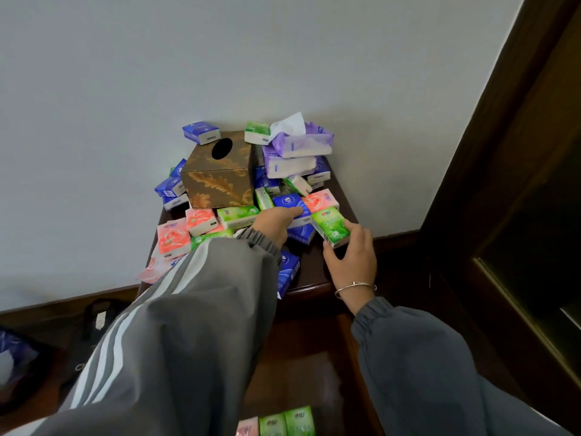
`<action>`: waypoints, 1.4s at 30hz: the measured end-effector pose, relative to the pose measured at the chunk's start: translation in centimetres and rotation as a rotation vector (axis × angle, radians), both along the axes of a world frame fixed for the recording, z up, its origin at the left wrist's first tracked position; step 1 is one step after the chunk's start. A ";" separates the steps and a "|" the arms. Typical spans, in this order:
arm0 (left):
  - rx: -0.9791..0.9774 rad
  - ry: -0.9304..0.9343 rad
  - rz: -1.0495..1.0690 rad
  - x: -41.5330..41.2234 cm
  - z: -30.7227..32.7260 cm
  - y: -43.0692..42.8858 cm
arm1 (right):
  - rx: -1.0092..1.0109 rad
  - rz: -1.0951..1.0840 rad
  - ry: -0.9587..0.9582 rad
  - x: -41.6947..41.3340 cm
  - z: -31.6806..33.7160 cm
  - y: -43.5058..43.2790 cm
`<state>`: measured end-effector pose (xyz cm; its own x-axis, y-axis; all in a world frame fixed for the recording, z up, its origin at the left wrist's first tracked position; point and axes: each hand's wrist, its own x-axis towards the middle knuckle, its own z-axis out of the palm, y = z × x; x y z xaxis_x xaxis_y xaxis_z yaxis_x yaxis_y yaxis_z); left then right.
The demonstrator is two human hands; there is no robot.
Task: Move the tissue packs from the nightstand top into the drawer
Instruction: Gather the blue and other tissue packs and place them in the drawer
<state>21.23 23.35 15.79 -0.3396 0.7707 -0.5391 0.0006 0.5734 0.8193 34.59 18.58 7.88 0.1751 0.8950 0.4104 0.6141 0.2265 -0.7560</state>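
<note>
Right of the gold-leaf tissue box, the right hand grips a green tissue pack and the left hand, fingers outstretched, touches a blue pack; lift the green one clear of the heap before lowering it into the drawer.

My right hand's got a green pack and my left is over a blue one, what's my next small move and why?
Probably curl the left hand around the blue pack: its fingers stretch straight over it, gripping nothing, while the right hand already grips the green pack. Both could then go down to the open drawer together.
</note>
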 end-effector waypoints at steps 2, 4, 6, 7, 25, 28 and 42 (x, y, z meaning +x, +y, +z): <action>-0.002 -0.126 0.032 0.2 0.7 -0.4 | -0.012 -0.020 -0.005 0.0 -0.2 0.1; -0.032 -0.141 0.056 0.4 0.7 -0.4 | -0.022 -0.030 -0.005 0.0 -0.2 0.2; -0.010 -0.133 0.067 1.1 1.0 -0.8 | -0.031 -0.035 -0.006 0.0 -0.2 0.1; 0.025 -0.136 0.108 1.2 0.7 -0.6 | -0.031 -0.036 -0.004 0.0 -0.2 0.1; 0.417 -0.187 0.159 -17.8 5.3 -15.1 | 0.104 0.722 -0.083 -9.0 7.3 -1.0; 0.364 -0.224 0.218 -20.0 3.9 -17.2 | 0.022 0.822 -0.268 -12.2 8.3 -0.5; 0.279 -0.331 0.173 -22.0 -0.8 -19.8 | -0.160 0.762 -0.788 -15.1 9.9 1.4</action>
<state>-0.80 3.57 14.97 -0.3208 0.8487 -0.4203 -0.3634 0.2995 0.8822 19.53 19.97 17.75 -0.7034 0.7100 0.0346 0.6775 0.6844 -0.2694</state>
